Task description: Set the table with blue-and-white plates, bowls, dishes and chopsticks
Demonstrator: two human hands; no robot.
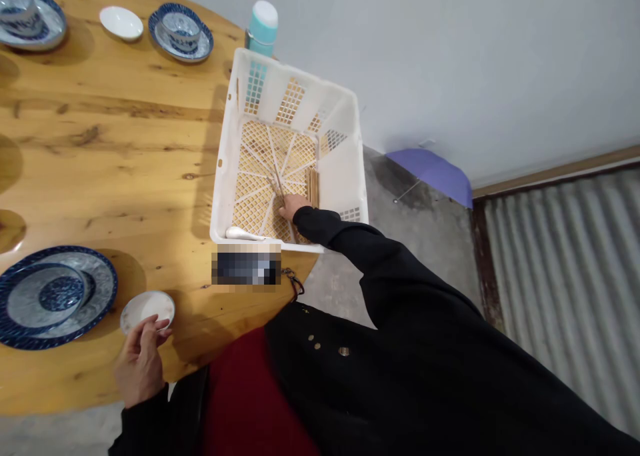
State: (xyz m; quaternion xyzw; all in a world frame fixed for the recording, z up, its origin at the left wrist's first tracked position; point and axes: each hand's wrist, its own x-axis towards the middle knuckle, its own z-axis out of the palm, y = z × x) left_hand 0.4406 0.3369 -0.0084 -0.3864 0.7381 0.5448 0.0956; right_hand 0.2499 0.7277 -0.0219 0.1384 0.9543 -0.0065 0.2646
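My right hand point(293, 206) reaches into a white plastic basket point(345, 169) at the table's edge, fingers pinched on wooden chopsticks point(277, 179) lying on its lattice floor. More chopsticks point(313, 186) lie bundled just right of the hand. A white spoon point(243, 233) rests along the basket's near wall. My left hand point(140, 363) sits at the near table edge, fingertips touching a small white saucer point(147, 308), holding nothing.
On the round wooden table point(125, 143) are a blue-patterned plate with a bowl point(53, 296), another such set point(181, 31), a third point(27, 19) and a white saucer point(121, 23). A teal flask point(262, 29) stands behind the basket. A purple umbrella point(433, 173) lies on the floor.
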